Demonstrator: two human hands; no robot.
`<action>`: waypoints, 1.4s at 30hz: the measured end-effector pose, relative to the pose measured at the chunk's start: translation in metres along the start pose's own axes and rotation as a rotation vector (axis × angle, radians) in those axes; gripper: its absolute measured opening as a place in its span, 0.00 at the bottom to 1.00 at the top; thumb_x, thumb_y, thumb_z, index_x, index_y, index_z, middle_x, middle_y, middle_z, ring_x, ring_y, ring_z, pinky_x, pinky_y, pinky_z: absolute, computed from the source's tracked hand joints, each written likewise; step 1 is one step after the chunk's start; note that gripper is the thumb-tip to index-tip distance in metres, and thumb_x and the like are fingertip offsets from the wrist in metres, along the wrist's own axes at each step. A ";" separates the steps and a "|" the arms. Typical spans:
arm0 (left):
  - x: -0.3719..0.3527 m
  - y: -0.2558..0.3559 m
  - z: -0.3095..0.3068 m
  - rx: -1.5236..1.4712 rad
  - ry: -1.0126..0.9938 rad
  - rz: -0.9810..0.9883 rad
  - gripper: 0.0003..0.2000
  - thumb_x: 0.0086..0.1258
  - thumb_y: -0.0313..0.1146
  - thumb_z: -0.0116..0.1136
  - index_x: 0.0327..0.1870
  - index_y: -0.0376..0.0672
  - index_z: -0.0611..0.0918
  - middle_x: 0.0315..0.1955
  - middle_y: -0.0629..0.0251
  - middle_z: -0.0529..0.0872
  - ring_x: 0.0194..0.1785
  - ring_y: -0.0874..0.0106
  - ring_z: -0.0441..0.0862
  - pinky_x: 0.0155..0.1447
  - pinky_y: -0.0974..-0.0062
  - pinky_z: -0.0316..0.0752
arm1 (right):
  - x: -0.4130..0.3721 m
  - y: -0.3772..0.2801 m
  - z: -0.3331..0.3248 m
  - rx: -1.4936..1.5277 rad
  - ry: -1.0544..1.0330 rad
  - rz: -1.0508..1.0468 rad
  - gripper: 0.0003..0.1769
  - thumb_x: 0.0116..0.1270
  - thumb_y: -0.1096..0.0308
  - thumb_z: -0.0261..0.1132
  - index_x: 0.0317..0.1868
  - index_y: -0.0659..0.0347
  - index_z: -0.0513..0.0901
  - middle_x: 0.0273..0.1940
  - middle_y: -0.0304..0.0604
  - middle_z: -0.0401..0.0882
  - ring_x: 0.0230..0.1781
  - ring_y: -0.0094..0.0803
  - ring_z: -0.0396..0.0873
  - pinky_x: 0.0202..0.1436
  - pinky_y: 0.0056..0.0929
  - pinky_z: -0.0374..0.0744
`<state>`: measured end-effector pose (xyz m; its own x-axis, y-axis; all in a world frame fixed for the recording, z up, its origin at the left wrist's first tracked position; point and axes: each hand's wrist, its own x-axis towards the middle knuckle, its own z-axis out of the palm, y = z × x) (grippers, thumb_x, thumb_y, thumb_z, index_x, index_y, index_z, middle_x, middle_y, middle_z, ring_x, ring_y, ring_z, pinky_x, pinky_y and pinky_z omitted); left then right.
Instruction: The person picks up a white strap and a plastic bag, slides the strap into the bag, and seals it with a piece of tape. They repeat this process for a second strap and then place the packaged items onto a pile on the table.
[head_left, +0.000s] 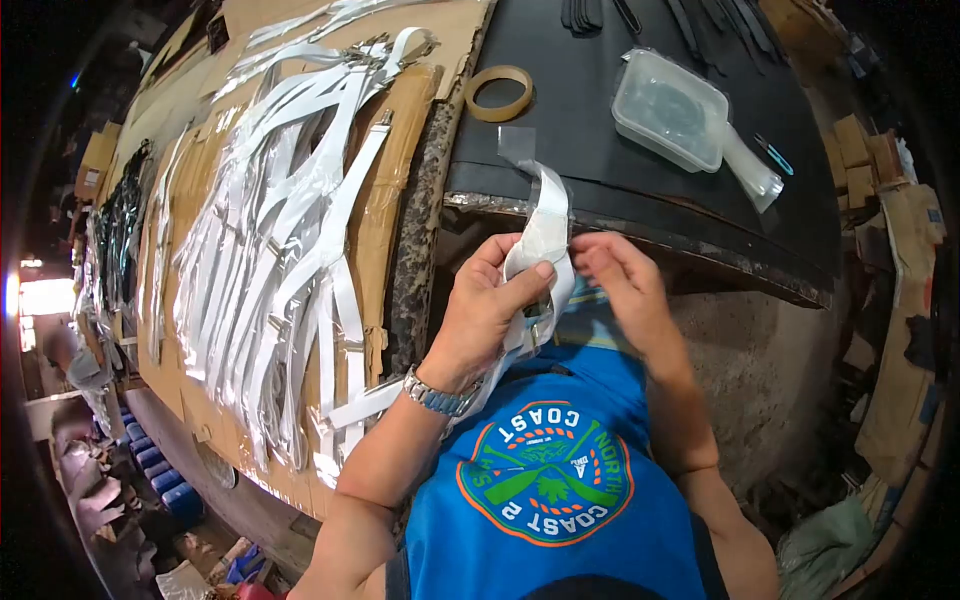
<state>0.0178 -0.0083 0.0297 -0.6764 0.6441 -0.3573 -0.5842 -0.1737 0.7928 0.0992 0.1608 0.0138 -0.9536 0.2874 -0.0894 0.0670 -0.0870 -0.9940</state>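
My left hand, with a metal watch on its wrist, is closed on a white strap, thumb pressed over it. The strap's upper part lies over the black table's front edge, and a clear plastic piece shows at its top end. More of the strap hangs below the hand towards my lap. Just right of the strap is my right hand, its fingers bent and slightly blurred; whether it holds anything cannot be made out.
Many white straps in clear plastic lie on cardboard at the left. A tape roll, a plastic tub, a small blue tool and black straps are on the black table.
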 end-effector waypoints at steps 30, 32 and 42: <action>0.005 -0.006 -0.008 0.141 0.127 0.055 0.15 0.72 0.32 0.61 0.55 0.33 0.79 0.39 0.67 0.85 0.37 0.83 0.80 0.41 0.86 0.74 | 0.032 0.011 0.018 0.201 -0.033 0.070 0.23 0.65 0.74 0.66 0.60 0.69 0.72 0.48 0.43 0.83 0.47 0.22 0.80 0.52 0.22 0.76; 0.003 0.001 -0.009 0.180 0.109 0.048 0.16 0.72 0.33 0.61 0.55 0.34 0.79 0.39 0.67 0.85 0.38 0.82 0.81 0.43 0.85 0.75 | 0.033 0.012 0.017 0.120 -0.060 0.062 0.24 0.65 0.74 0.66 0.60 0.69 0.71 0.48 0.44 0.83 0.47 0.22 0.79 0.53 0.22 0.76; 0.011 0.012 -0.022 0.268 0.116 0.021 0.13 0.72 0.34 0.61 0.48 0.32 0.83 0.35 0.67 0.86 0.36 0.81 0.82 0.42 0.83 0.76 | 0.035 0.013 0.023 0.042 -0.094 -0.015 0.18 0.68 0.72 0.64 0.56 0.67 0.75 0.47 0.42 0.83 0.49 0.24 0.78 0.55 0.25 0.75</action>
<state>-0.0063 -0.0196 0.0245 -0.7428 0.5505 -0.3810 -0.4408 0.0263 0.8972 0.0596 0.1474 -0.0005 -0.9779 0.1986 -0.0661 0.0418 -0.1241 -0.9914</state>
